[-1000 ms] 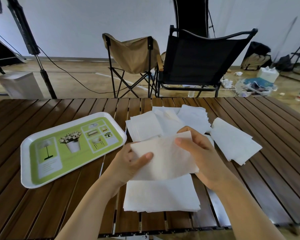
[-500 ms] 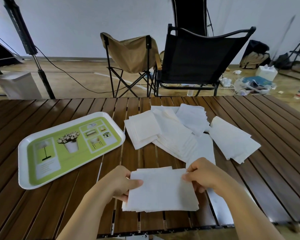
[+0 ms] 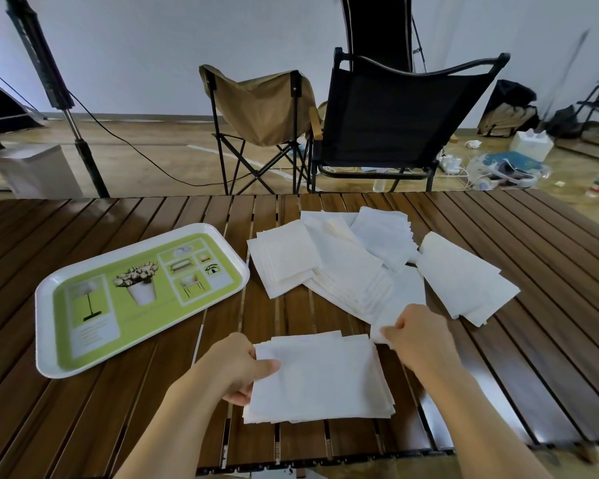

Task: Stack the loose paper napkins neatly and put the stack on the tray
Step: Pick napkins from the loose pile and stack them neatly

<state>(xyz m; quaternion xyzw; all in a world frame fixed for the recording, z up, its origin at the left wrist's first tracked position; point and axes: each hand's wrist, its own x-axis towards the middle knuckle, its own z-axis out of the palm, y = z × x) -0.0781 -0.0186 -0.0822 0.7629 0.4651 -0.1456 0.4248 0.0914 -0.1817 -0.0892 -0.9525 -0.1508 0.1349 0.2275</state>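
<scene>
- Gripping the near stack (image 3: 320, 378)'s left edge: left hand (image 3: 237, 366), thumb on top, fingers beneath.
- Right hand (image 3: 417, 335) pinches a loose napkin (image 3: 407, 295).
- Tray (image 3: 49, 354) lies left, well apart, on the table (image 3: 533, 340).

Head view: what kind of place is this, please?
Probably an indoor room used for recording, not a home. A slatted folding table stands before two camping chairs, a stand pole with a cable stands at left, and bags and clutter lie on the floor.
</scene>
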